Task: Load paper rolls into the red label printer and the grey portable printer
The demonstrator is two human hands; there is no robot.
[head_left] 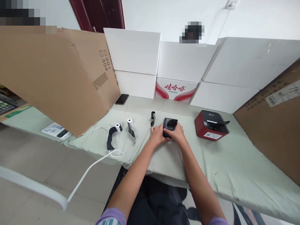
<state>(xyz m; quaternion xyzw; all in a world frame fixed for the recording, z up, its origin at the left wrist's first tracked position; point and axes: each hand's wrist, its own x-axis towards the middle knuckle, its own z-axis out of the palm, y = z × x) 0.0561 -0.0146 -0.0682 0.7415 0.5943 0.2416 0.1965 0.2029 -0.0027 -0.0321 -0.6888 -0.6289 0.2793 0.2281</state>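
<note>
A small black device [168, 132], which looks like a portable printer, stands on the cloth-covered table with a dark flap raised at its top. My left hand [157, 134] wraps round its left side, and my right hand [177, 133] holds its right side with the thumb across the front. Just beyond my left hand is a small black-and-white roll [153, 115] with a dark strip hanging from it. Two white paper rolls, one [129, 122] with a dark printed strip and another [118, 127] beside a curved black band [110, 139], lie further left.
A red-and-black printer [208, 125] with its flap up stands to the right. A phone [122, 99] lies at the back left. White boxes [136, 51] and cardboard panels [84, 72] wall in the table. A white cable [91, 165] hangs off the front edge.
</note>
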